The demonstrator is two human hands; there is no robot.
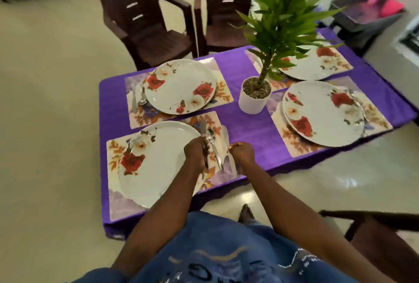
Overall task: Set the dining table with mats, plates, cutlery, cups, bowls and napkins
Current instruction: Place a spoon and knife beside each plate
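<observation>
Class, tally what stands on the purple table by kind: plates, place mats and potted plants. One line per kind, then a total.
Plates: 4 (near left, far left, near right, far right, partly behind leaves)
Place mats: 4, one under each plate
Potted plants: 1
Total: 9

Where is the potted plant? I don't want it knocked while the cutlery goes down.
In the head view, the potted plant stands mid-table on the purple cloth, between the far-left plate and the near-right plate, beyond both hands.
</observation>
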